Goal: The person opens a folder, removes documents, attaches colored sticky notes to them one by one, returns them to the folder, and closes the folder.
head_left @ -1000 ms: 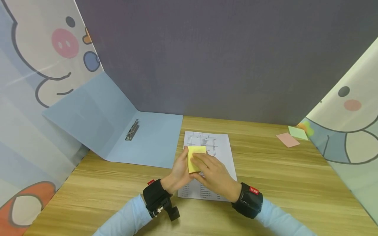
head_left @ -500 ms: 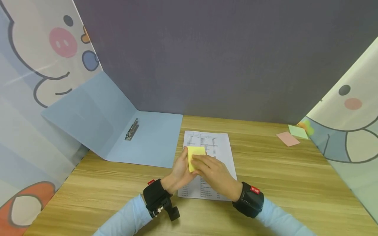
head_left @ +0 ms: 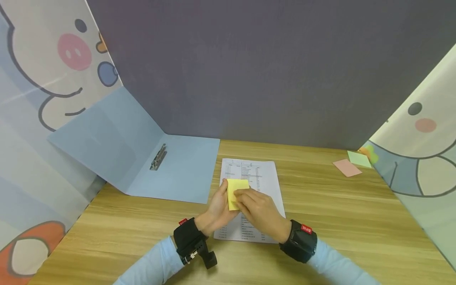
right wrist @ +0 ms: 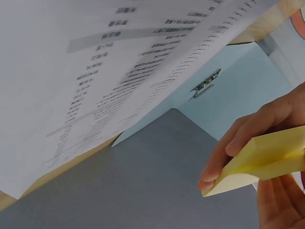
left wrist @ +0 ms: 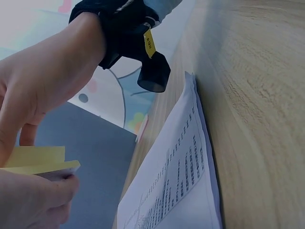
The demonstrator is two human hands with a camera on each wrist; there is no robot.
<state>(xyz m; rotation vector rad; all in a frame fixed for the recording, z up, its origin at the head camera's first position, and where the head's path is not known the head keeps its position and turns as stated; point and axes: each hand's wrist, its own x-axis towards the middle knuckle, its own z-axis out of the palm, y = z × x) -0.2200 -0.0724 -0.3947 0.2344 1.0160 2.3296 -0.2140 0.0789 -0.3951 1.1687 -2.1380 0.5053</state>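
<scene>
The left hand (head_left: 217, 208) held the yellow sticky pad (head_left: 238, 184), thumb along its left edge and fingers beneath. The right hand (head_left: 261, 208), its fingers drawn narrowly together, pinched the pad's top leaf (left wrist: 40, 153), which stood partly apart from the layers below in both wrist views. The pad was raised above the printed sheets (head_left: 267, 190) lying on the bench (head_left: 320, 206). An unfolded blue folder (head_left: 189, 166) lay to their left; pink (head_left: 347, 168) and green notes (head_left: 359, 159) lay well to the right.
</scene>
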